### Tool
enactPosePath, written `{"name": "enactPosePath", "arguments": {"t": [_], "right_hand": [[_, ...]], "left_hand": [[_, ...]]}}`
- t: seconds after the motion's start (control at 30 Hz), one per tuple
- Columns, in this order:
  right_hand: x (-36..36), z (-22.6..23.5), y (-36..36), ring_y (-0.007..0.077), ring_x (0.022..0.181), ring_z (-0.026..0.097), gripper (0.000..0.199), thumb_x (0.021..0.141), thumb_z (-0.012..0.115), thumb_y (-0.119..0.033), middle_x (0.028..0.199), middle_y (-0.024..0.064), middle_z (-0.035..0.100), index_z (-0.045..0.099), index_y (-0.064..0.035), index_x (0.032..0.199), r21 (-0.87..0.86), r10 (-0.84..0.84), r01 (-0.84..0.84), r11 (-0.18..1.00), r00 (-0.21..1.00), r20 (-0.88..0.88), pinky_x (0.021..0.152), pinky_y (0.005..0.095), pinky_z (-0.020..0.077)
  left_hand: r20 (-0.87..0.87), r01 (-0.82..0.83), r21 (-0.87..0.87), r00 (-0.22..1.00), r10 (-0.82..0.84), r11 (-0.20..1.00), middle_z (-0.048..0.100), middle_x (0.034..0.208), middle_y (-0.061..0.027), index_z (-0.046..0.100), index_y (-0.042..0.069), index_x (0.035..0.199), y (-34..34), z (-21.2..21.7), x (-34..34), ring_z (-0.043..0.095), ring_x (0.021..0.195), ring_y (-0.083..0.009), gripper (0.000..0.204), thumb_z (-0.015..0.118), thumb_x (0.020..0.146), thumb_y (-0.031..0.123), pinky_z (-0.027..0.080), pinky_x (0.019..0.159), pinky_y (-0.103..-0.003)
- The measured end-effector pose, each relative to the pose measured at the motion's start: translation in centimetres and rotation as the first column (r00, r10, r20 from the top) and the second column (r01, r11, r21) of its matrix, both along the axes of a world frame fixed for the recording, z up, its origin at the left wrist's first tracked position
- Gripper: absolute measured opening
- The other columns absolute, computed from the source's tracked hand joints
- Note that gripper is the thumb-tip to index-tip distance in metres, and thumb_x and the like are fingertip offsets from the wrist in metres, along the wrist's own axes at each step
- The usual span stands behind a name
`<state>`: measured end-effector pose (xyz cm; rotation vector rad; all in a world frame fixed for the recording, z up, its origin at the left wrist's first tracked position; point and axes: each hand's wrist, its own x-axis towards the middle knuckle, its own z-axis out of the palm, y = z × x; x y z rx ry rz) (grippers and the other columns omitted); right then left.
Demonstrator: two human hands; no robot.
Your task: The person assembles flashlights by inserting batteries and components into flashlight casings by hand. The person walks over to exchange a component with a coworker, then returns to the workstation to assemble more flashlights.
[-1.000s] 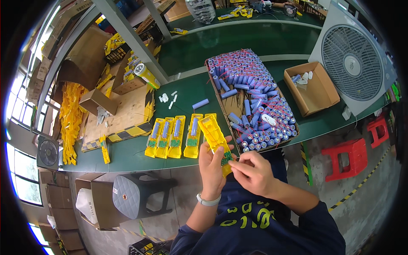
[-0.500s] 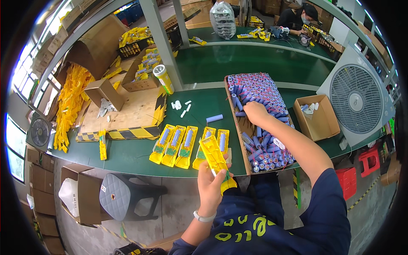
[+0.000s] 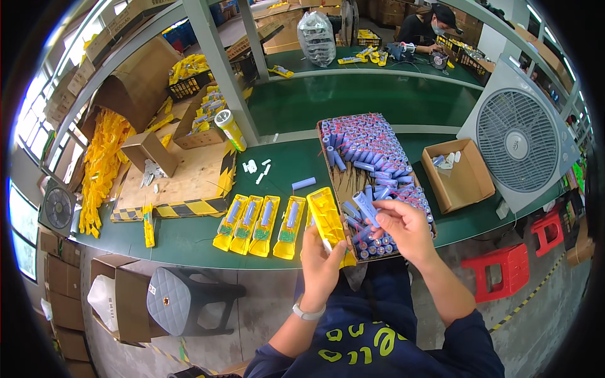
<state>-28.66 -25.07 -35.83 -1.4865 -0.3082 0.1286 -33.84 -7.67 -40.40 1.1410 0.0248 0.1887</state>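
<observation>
My left hand (image 3: pixel 322 255) is closed around a yellow plastic casing half (image 3: pixel 324 214), held tilted at the front edge of the green table. In my right hand (image 3: pixel 406 228) a blue cylindrical battery cell (image 3: pixel 365 209) is pinched between thumb and fingers, just right of the casing and apart from it. Beneath that hand stands a shallow cardboard box (image 3: pixel 345 188) packed with blue cells, many with red wires. To the left several yellow casing halves (image 3: pixel 291 225) lie in a row, each with a blue cell and a green circuit board. One loose cell (image 3: pixel 304 183) rests behind them.
Small white plastic parts (image 3: pixel 252 167) and a yellow flashlight (image 3: pixel 230 130) are farther back. A wooden board (image 3: pixel 189 179) with striped edges is at left. At right stand a small carton (image 3: pixel 454 189) and a grey fan (image 3: pixel 517 142). Across the table a co-worker (image 3: pixel 423 31) sits.
My right hand has come out of the box, back toward me, with a blue cell. The left hand has raised the yellow casing more upright. The view has shifted slightly.
</observation>
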Motion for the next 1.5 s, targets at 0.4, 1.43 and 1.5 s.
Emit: {"name": "enactPosePath", "arguments": {"t": [0.4,1.43,1.5], "right_hand": [[-5.1,-1.2,2.6,0.0232,0.064,0.064,0.024,0.082,0.073,-0.007,0.079,0.014,0.065,0.067,0.0015,0.104,-0.203,-0.279,0.469,0.859,0.763,0.582,0.058,0.0311,0.0498],[-4.3,-2.8,4.8,0.0104,0.082,0.061,0.04,0.088,0.07,-0.007,0.098,0.0061,0.062,0.054,0.0026,0.123,0.285,0.126,-0.022,0.958,0.927,-0.354,0.061,0.0233,0.0506],[-4.4,-3.2,5.3,0.0106,0.083,0.061,0.038,0.089,0.069,-0.009,0.098,0.0057,0.064,0.054,0.0023,0.123,0.272,0.158,-0.068,0.96,0.933,-0.323,0.066,0.0237,0.0518]], "left_hand": [[0.089,-0.017,0.236,0.996,-0.005,0.972,0.055,0.121,-0.0126,0.038,-0.002,0.129,-4.1,0.8,-1.8,0.056,0.113,-0.0193,0.047,0.057,0.087,-0.011,0.046,0.096,-0.032],[-0.035,0.015,0.543,0.999,0.005,0.839,0.059,0.104,-0.0097,0.044,-0.003,0.127,0.0,1.0,-4.0,0.063,0.09,-0.0176,0.048,0.065,0.085,0.003,0.052,0.076,-0.03],[0.045,-0.023,0.608,0.999,-0.006,0.793,0.057,0.112,-0.0115,0.041,-0.003,0.13,0.8,0.7,-4.3,0.06,0.102,-0.0175,0.05,0.064,0.086,0.003,0.05,0.083,-0.029]]}}
